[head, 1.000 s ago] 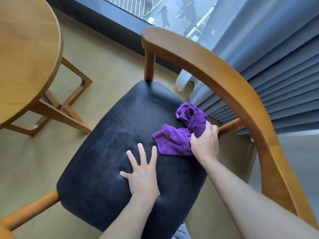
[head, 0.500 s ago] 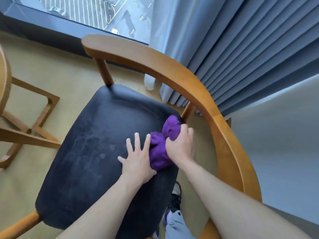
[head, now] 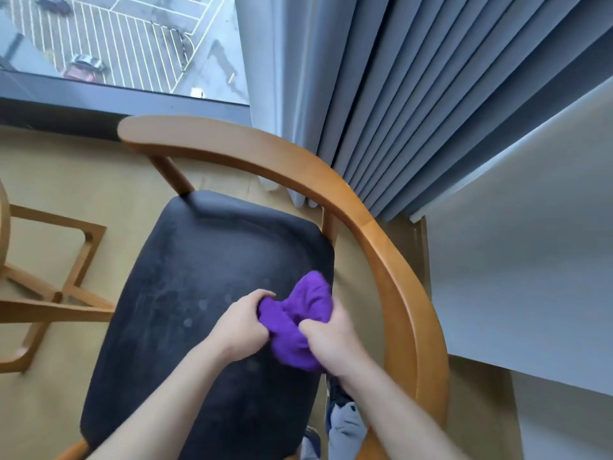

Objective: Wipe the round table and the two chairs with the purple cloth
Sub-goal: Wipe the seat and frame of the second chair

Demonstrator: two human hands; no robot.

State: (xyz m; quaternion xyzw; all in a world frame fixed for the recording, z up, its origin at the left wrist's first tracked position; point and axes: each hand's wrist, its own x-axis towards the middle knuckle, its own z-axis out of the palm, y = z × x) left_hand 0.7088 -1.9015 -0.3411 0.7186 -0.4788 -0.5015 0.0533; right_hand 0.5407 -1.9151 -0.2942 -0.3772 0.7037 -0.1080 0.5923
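A wooden chair with a curved backrest (head: 361,220) and a dark padded seat (head: 212,273) fills the middle of the view. The purple cloth (head: 300,322) is bunched up at the seat's right edge. My left hand (head: 243,327) grips the cloth's left side with curled fingers. My right hand (head: 331,343) grips its right side from below. Faint wipe streaks and round marks show on the seat. Only the round table's edge (head: 4,220) and wooden legs (head: 59,293) show at the far left.
Grey pleated curtains (head: 414,104) hang behind the chair's right side. A window (head: 116,41) looks down on a street at the top left. A pale wall (head: 530,247) stands on the right. My shoe (head: 338,396) shows on the tan floor beside the seat.
My left hand has lifted off the seat and now grips the cloth together with the right hand. The cloth is bunched tighter near the seat's right edge. The view has swung right.
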